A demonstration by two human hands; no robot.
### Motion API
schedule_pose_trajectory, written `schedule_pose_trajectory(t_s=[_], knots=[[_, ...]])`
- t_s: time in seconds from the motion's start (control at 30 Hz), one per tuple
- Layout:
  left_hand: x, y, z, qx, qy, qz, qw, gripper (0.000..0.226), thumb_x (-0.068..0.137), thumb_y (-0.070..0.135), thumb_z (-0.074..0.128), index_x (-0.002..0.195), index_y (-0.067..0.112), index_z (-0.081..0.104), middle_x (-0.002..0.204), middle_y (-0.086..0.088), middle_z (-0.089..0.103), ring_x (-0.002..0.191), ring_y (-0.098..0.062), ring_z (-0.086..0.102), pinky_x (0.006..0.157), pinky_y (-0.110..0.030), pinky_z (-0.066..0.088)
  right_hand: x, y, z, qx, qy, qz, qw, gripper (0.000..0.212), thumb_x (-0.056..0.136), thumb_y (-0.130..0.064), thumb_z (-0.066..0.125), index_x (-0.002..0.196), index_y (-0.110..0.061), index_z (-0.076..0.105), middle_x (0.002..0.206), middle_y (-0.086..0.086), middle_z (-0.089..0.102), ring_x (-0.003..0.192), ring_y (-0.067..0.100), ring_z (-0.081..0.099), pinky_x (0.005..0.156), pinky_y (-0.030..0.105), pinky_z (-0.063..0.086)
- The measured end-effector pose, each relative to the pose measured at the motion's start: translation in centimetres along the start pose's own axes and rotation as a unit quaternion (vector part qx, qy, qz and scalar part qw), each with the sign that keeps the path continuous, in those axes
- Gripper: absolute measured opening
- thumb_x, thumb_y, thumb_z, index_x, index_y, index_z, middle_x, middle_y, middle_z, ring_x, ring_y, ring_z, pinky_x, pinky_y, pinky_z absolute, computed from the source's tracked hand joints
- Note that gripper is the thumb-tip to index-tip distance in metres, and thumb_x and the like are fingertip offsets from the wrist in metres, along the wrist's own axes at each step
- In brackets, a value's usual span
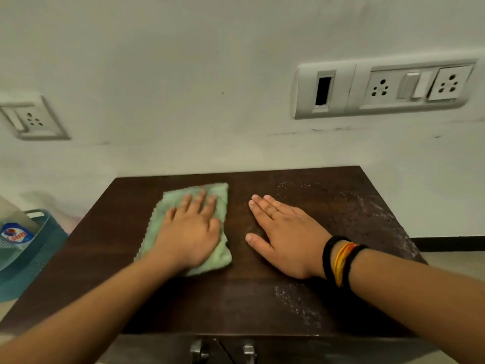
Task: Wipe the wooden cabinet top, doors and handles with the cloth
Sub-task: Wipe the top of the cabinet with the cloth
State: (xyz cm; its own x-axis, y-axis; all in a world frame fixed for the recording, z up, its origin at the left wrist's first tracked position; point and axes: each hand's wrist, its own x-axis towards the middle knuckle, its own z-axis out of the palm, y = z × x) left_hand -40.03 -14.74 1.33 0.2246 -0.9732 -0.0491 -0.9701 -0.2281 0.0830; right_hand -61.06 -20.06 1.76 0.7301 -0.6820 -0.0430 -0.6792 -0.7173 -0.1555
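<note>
A dark wooden cabinet top (262,298) fills the lower middle, pale dust showing on its right side. A folded light green cloth (221,198) lies on the left half of the top. My left hand (187,229) presses flat on the cloth, fingers spread toward the wall. My right hand (282,232) rests flat on the bare wood just right of the cloth, palm down, with black and orange bands on the wrist. Two metal door handles (223,352) peek out below the front edge; the doors themselves are hidden.
A white wall stands right behind the cabinet, with a socket and switch panel (383,86) at upper right and a single socket plate (31,119) at left. A teal plastic basket (34,253) holding a labelled container sits to the cabinet's left.
</note>
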Motion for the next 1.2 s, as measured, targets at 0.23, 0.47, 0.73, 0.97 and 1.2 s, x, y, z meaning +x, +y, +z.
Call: schedule_pose_trajectory(t_s=[0.23,0.47,0.73,0.97,1.2], knots=[[5.4,-0.5,-1.6,-0.021,-0.006,-0.019,1.0,0.057,0.101,0.042,0.017,0.157,0.034,0.009,0.167,0.006,0.004,0.153,-0.019,0.003,0.122,-0.047,0.007,-0.4,0.5,-0.7,-0.01,-0.014,0.007,1.0,0.075,0.098,-0.065,0.013,0.159,-0.024,-0.004,0.167,-0.007,-0.008,0.152,0.008,-0.007,0.123,0.031,0.001],[0.9,6.3,0.3,-0.016,0.006,0.108,0.994,0.059,0.1,0.045,0.014,0.157,0.036,0.004,0.166,0.01,-0.003,0.153,-0.017,-0.004,0.123,-0.044,0.004,-2.1,2.2,-0.9,-0.013,-0.011,0.037,0.999,0.077,0.094,-0.066,0.009,0.158,-0.028,-0.006,0.166,-0.01,-0.008,0.151,0.006,-0.009,0.12,0.028,0.001],[-1.8,6.8,0.5,0.004,0.005,0.076,0.997,0.059,0.101,0.045,0.016,0.157,0.034,0.002,0.166,0.01,-0.004,0.153,-0.019,-0.005,0.123,-0.046,0.004,-2.9,3.3,-0.8,-0.004,-0.007,0.042,0.999,0.073,0.098,-0.063,0.013,0.159,-0.026,-0.004,0.167,-0.009,-0.007,0.152,0.008,-0.007,0.121,0.029,0.001],[2.2,3.5,-0.4,0.002,-0.01,0.005,1.0,0.062,0.096,0.048,0.01,0.157,0.035,0.007,0.167,0.006,0.003,0.153,-0.02,0.002,0.122,-0.047,0.007,-3.7,4.3,-1.0,-0.002,-0.013,0.05,0.999,0.074,0.098,-0.064,0.012,0.159,-0.025,-0.003,0.167,-0.008,-0.006,0.152,0.009,-0.005,0.123,0.031,0.003],[-0.8,6.5,-1.1,-0.02,-0.029,0.101,0.994,0.054,0.104,0.046,0.018,0.156,0.038,0.008,0.167,0.01,0.002,0.153,-0.017,-0.002,0.122,-0.044,0.003,-3.9,4.7,-0.9,-0.025,0.001,0.042,0.999,0.074,0.099,-0.059,0.015,0.16,-0.019,0.003,0.168,0.0,0.002,0.153,0.015,0.003,0.124,0.035,0.01]])
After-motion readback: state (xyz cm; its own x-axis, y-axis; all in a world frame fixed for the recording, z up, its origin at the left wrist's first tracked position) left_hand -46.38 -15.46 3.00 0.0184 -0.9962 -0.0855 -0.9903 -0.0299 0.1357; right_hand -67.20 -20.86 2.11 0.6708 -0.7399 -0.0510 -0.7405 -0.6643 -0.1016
